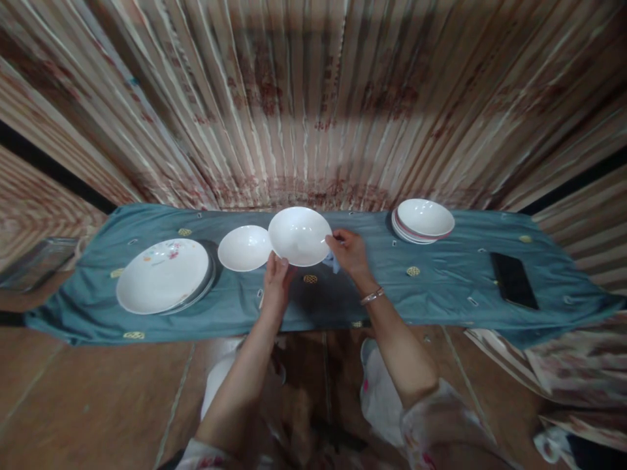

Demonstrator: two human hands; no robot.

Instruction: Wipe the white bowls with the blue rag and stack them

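Between my two hands a white bowl (300, 236) is held above the cloth-covered table. My left hand (277, 282) grips its near left rim, thumb on top and fingers beneath. On the right side of the rim, my right hand (349, 251) pinches the edge. A pale blue cloth (332, 262) shows partly behind the bowl and my right hand. Just left of the held bowl, another white bowl (243, 249) rests on the table, its right edge overlapped in view by the held one.
Stacked plates with a flower print (164, 277) stand at the left of the table (426, 294). Toward the back right is a stack of bowls (424, 219). A black phone (513, 281) lies at the right. Behind hangs a striped curtain (313, 130); a glass tray (39, 264) is at far left.
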